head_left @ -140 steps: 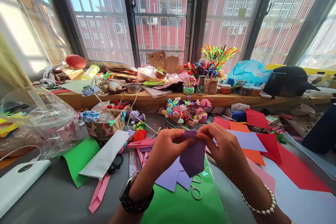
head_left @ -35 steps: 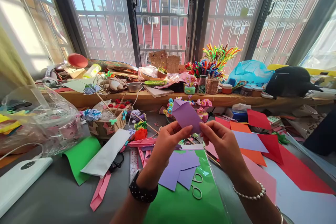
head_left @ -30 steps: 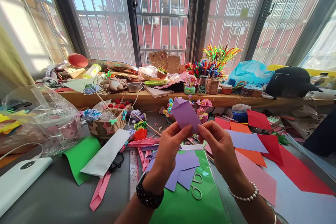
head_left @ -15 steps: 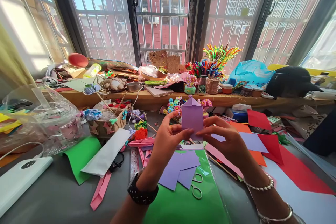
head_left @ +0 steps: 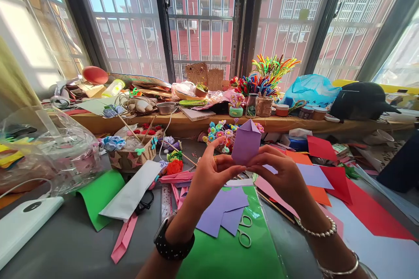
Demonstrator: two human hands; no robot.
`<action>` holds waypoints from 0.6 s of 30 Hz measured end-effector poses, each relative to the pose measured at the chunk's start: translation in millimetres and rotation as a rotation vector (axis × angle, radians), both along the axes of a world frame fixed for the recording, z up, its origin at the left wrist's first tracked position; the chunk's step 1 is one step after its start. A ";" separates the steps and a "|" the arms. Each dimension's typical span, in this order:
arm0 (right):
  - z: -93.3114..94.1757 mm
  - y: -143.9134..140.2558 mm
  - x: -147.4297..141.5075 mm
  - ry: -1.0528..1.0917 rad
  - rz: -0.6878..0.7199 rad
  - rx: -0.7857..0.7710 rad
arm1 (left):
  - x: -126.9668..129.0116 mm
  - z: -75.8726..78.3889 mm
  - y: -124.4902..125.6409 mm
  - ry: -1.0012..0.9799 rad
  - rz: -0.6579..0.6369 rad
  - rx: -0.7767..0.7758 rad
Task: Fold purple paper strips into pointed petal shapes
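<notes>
A small folded purple paper [head_left: 246, 143] with a pointed top is held up above the table, tilted a little to the right. My left hand [head_left: 214, 168] pinches its lower left edge between thumb and fingers. At the lower right corner, my right hand [head_left: 278, 168] grips it with thumb and fingertips, and the two thumbs nearly meet. Below lie flat purple paper pieces [head_left: 212, 213] on a green sheet [head_left: 229, 257]. Scissors [head_left: 245, 231] rest there too, their handles showing and their blades hidden under the purple paper.
To the left are a white paper packet [head_left: 132, 189], a curled green sheet [head_left: 101, 198], a pink folded strip [head_left: 124, 239] and a white power bank [head_left: 29, 226]. Red paper [head_left: 376, 209] and orange paper lie at right. A crowded ledge [head_left: 183, 126] runs below the window.
The folded purple paper has shifted slightly right and tipped from upright to a rightward tilt. Both hands still hold its lower edge.
</notes>
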State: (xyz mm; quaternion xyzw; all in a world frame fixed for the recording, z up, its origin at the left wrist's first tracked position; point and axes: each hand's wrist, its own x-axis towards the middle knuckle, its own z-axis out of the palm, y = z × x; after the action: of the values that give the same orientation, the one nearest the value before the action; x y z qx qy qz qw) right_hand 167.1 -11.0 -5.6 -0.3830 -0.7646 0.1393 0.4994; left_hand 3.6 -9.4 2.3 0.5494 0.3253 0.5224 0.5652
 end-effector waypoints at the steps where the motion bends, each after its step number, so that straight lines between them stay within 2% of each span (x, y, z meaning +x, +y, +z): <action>1: 0.3 -0.3 -0.4 -0.004 -0.007 -0.002 | -0.2 -0.6 -0.1 0.013 -0.019 0.011; 6: 0.4 -0.8 -3.1 -0.025 -0.017 -0.019 | 0.1 -5.3 -0.2 0.144 0.022 0.102; 11: -0.1 -1.8 -5.2 -0.028 0.016 -0.057 | 2.2 -6.8 0.1 0.162 0.044 0.081; 14: -3.1 -0.2 -7.4 0.078 0.042 -0.103 | 3.2 -6.2 1.9 0.091 0.019 0.021; 18: -10.8 5.3 -11.5 0.338 0.079 -0.169 | 2.9 -5.6 4.9 0.015 0.006 -0.050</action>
State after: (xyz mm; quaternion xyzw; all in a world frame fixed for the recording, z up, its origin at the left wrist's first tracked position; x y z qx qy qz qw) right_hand 155.6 -5.8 -16.4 -0.3645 -0.6698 0.2848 0.5808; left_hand 6.6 -4.5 -3.3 0.5380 0.3442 0.5118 0.5746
